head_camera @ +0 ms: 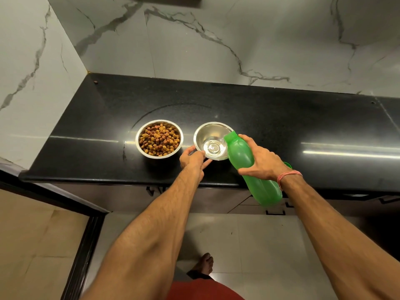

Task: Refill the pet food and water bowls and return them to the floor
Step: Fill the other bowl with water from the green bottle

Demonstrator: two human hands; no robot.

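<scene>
Water bowl [213, 141] sits on the black bench [281, 126], food bowl [159, 139] just left. My left hand [193, 159] grips its rim; my right hand [263, 158] tilts a green bottle [249, 165] over it.

The green bottle [240, 152] hides the water bowl's [211, 135] right rim

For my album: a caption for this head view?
Right hand tips green bottle over steel bowl, steadied by left hand; kibble bowl already full.

No readable text, labels or nos. on the bottle [249, 161], bowls or counter.
</scene>
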